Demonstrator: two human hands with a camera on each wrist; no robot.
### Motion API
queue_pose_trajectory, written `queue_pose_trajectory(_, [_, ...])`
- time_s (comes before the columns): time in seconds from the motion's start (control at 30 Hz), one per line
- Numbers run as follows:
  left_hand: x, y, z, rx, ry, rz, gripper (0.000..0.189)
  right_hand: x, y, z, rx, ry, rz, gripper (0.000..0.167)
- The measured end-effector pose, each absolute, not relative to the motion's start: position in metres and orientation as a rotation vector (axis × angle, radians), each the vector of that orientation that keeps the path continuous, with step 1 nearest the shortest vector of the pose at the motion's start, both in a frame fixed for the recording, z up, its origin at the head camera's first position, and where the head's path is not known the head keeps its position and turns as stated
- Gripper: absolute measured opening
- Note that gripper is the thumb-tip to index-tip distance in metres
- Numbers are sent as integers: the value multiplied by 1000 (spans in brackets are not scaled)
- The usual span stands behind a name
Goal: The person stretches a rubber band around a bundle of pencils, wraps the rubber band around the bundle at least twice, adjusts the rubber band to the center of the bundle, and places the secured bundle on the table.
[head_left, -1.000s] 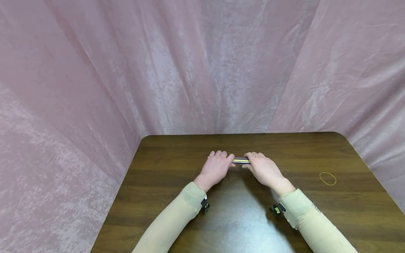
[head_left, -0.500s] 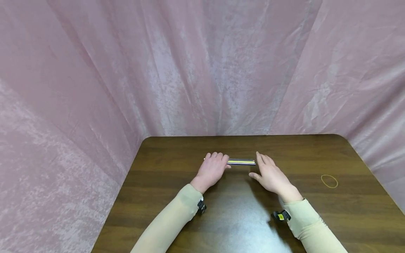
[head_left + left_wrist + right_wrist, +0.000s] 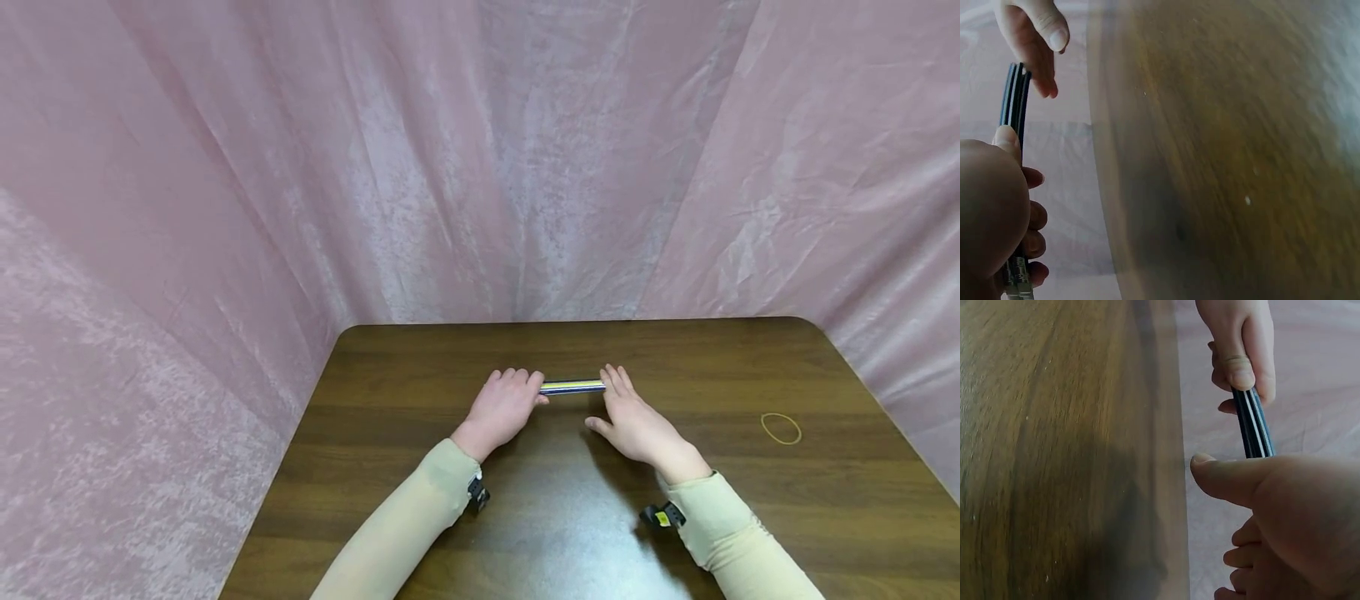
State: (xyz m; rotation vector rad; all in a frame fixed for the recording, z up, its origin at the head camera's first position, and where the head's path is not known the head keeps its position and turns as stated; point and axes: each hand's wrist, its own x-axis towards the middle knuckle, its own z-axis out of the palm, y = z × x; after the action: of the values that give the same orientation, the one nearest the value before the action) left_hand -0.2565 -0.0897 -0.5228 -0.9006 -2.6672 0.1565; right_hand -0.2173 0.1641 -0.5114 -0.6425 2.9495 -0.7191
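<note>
My left hand [image 3: 504, 408] grips a bundle of slim pencils [image 3: 572, 387] in dark blue, yellow and white, held level above the table. In the left wrist view, the pencils [image 3: 1015, 100] stick out past the thumb, with their ends almost even; printed silvery parts [image 3: 1017, 278] show below the fingers. My right hand [image 3: 637, 421] is flat with straight fingers and the thumb apart, its palm right at the bundle's right end. From the right wrist view, that end of the pencils [image 3: 1252, 425] passes behind the right thumb [image 3: 1229, 478], and the left hand [image 3: 1241, 344] holds the far part.
A yellow rubber band [image 3: 781, 428] lies on the brown wooden table [image 3: 420, 358], right of the right hand. Pink curtains [image 3: 450, 167] hang behind the table and along its sides. A small black camera is worn on each wrist.
The right hand let go of the pencils' right end and drew off to the right with fingers straightened. It then came back flat against that end. The left hand keeps its grip.
</note>
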Motion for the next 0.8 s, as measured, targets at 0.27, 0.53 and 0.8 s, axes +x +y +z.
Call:
queue_pose_trajectory(0.27, [-258,-96,-523,-946,-2645,211,31,-214,161,-507,-789,3029,-577,78])
queue_pose_trajectory(0.53, [-256,-102,-528,-985,-2636,225,31,-212,159,-508,-756,3059,-460,73])
queue_pose_trajectory(0.8, [-256,-106,-527,-977,-2612,241,35,-221,156,-500,-654,2941,-601,67])
